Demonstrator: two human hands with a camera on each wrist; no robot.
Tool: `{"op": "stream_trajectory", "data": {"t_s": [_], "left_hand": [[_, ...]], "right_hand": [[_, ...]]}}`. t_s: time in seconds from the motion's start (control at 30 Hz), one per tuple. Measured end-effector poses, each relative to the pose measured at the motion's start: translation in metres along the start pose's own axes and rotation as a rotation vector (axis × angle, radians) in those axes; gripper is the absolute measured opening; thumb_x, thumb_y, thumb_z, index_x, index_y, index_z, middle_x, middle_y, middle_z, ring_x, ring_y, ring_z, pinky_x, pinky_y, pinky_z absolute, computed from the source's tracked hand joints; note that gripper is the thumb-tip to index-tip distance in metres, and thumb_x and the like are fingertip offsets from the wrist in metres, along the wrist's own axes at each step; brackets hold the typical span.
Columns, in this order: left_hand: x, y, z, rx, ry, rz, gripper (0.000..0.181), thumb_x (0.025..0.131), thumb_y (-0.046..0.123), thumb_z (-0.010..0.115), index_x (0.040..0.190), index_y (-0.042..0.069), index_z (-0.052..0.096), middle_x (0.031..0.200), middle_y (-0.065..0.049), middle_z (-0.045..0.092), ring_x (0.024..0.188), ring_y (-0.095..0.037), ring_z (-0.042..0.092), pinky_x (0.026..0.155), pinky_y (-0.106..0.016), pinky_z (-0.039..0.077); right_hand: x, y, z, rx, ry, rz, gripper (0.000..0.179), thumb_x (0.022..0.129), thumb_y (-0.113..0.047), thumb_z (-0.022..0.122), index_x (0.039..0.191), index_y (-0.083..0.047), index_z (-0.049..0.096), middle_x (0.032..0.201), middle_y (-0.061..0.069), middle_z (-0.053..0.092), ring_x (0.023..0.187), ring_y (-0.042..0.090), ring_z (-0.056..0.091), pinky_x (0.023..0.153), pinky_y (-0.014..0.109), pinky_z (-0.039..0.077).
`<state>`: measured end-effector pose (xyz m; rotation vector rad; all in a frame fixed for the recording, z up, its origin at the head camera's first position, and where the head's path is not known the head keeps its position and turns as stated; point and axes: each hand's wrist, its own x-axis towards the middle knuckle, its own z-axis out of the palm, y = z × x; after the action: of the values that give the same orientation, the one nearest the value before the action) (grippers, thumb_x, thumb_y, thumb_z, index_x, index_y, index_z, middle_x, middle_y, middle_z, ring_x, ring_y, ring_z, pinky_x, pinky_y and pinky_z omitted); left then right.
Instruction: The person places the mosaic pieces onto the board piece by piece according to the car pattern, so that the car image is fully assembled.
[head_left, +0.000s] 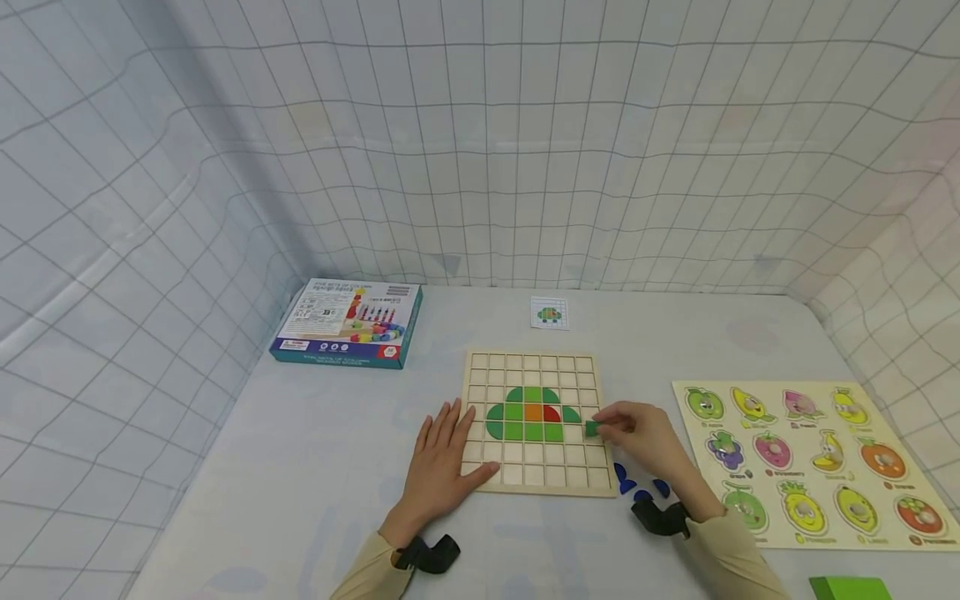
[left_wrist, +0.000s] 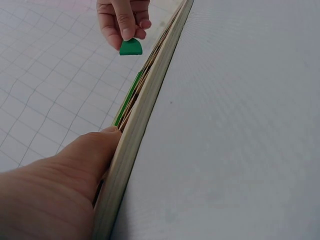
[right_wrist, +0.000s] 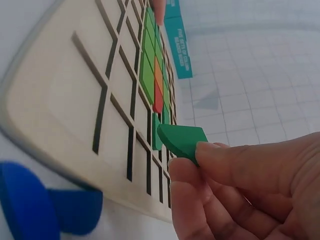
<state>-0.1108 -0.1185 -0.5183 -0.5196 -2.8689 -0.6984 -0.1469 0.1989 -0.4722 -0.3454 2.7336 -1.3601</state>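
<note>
Tile pattern (head_left: 533, 413) on grid board (head_left: 512, 475) appears incomplete against card (head_left: 550, 315): right hand (head_left: 637, 429) grip clamped on unseated green piece (right_wrist: 184, 139), blue pieces (head_left: 661, 488) lying outside, left hand (head_left: 442, 458) fingers extended at board's edge.

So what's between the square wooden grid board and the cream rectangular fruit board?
The right hand and several curved blue pieces, as the head view shows.

On the pale tabletop (head_left: 262, 475), a bead-set box (head_left: 345, 325) is placed far left, a small pattern card (head_left: 550, 314) is laid beyond a wooden grid board (head_left: 551, 477), and blue rounded tiles (head_left: 661, 488) are scattered just beside that board's near right corner. At right, a fruit puzzle board (head_left: 802, 452) is set — nearer still, a green block (head_left: 851, 589), partly cropped.
</note>
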Motion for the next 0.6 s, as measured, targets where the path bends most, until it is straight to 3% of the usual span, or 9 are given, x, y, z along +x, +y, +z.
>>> {"op": "stream_trajectory", "data": {"t_s": [0.17, 0.37, 0.6], "left_hand": [[0.0, 0.0, 0.0, -0.004, 0.002, 0.005, 0.087, 0.085, 0.058, 0.059, 0.149, 0.006, 0.03, 0.153, -0.016, 0.023, 0.142, -0.03, 0.014, 0.111, -0.048, 0.005], [0.0, 0.0, 0.0, -0.001, -0.01, -0.003, 0.088, 0.085, 0.058, 0.059, 0.149, 0.007, 0.03, 0.154, -0.015, 0.022, 0.142, -0.029, 0.012, 0.112, -0.047, 0.004], [0.0, 0.0, 0.0, -0.014, -0.009, -0.001, 0.087, 0.084, 0.057, 0.06, 0.149, 0.006, 0.03, 0.154, -0.015, 0.021, 0.142, -0.029, 0.011, 0.112, -0.047, 0.003]], "right_hand": [[0.005, -0.003, 0.011, -0.004, -0.044, 0.002, 0.009, 0.083, -0.005, 0.072, 0.091, -0.007, 0.073, 0.075, -0.005, 0.064, 0.065, 0.014, 0.056, 0.053, 0.026, 0.046], [0.011, -0.007, 0.017, -0.028, -0.049, 0.033, 0.008, 0.082, -0.004, 0.072, 0.089, -0.008, 0.073, 0.075, -0.005, 0.063, 0.064, 0.014, 0.052, 0.053, 0.026, 0.045], [0.014, -0.011, 0.019, -0.079, -0.057, 0.015, 0.006, 0.082, -0.004, 0.073, 0.086, -0.009, 0.073, 0.074, -0.006, 0.062, 0.064, 0.014, 0.05, 0.055, 0.026, 0.043]]}}
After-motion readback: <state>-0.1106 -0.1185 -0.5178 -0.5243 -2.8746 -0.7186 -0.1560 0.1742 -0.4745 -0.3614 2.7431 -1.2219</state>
